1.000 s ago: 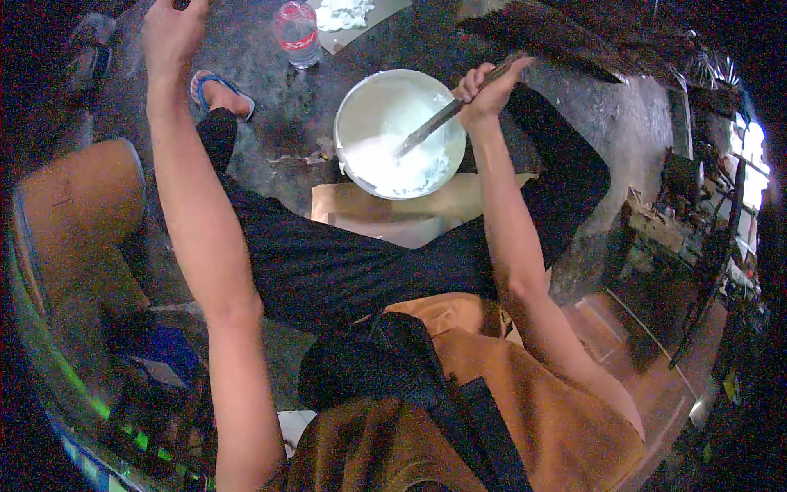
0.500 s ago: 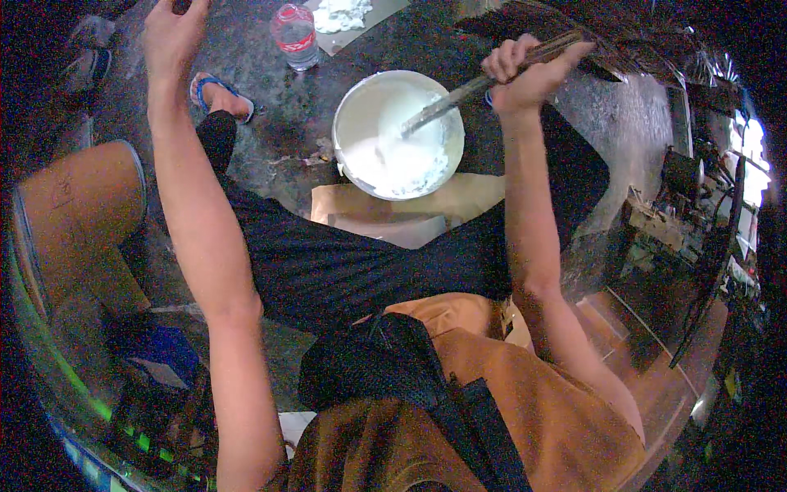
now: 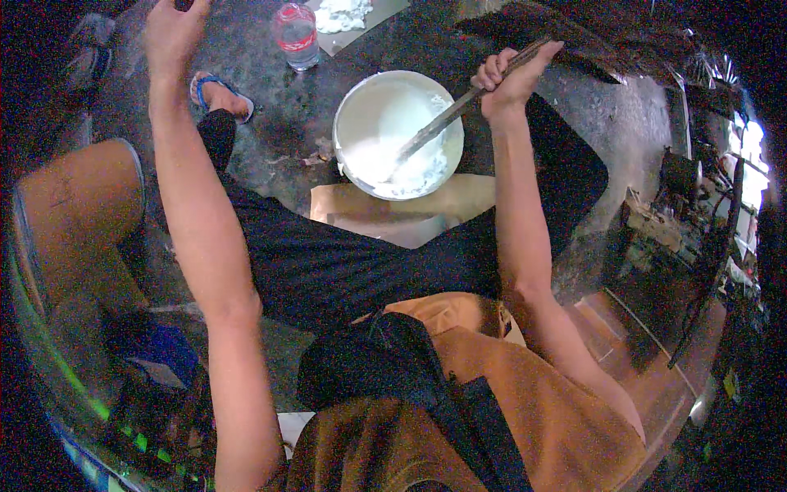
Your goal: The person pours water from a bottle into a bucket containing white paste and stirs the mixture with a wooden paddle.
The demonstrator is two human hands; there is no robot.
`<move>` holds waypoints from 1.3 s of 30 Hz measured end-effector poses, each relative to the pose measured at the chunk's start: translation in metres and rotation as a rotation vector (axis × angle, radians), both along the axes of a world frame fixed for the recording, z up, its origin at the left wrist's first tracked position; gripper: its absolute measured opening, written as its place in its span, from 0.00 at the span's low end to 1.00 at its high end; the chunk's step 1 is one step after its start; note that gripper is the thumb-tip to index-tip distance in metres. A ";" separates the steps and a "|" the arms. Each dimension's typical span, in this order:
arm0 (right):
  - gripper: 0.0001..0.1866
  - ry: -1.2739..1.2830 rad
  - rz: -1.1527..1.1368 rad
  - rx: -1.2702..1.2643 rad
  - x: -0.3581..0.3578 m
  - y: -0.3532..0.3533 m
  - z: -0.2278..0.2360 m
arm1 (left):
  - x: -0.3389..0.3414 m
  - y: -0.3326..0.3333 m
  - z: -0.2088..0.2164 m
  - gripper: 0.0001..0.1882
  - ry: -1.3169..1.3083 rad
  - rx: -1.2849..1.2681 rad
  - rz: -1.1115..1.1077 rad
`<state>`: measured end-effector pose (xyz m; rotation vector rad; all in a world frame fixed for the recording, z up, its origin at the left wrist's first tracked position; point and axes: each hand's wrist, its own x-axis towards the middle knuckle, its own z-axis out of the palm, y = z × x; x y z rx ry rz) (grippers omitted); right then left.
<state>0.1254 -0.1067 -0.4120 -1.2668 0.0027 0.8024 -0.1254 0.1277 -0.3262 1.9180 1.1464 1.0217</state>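
Observation:
A round white bucket [image 3: 348,111] holds a bright white, wet-looking mix, with thicker clumps along its inner right wall. My right hand [image 3: 514,78] is closed around the upper end of a wooden stick [image 3: 447,116]. From there the stick slants down to the left, its lower end dipping into the white mix. At the upper left my left hand [image 3: 174,41] is raised, away from the bucket. The frame's top edge cuts off its fingertips, and a dark gap shows between thumb and fingers.
Beyond the bucket stand a clear bottle [image 3: 297,39] with a red label and a sheet bearing a white clumpy heap [image 3: 344,15]. A brown cardboard piece [image 3: 361,205] lies against the bucket's near side. A brown box-like thing [image 3: 82,184] is at left, dry bundled stalks [image 3: 566,37] at upper right.
My right hand has moved a little left and down with the stick. The stick's lower end has swung toward the bucket's near left side. My left hand is nearly still.

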 end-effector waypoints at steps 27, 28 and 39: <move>0.41 0.071 -0.198 0.034 0.011 -0.016 -0.030 | 0.002 -0.002 -0.003 0.16 -0.025 -0.019 0.009; 0.41 0.056 -0.154 0.058 0.012 -0.015 -0.026 | -0.002 -0.004 -0.003 0.16 -0.027 -0.015 0.016; 0.42 -0.639 0.323 0.392 -0.008 0.001 -0.039 | -0.005 -0.008 0.005 0.16 -0.029 0.025 -0.010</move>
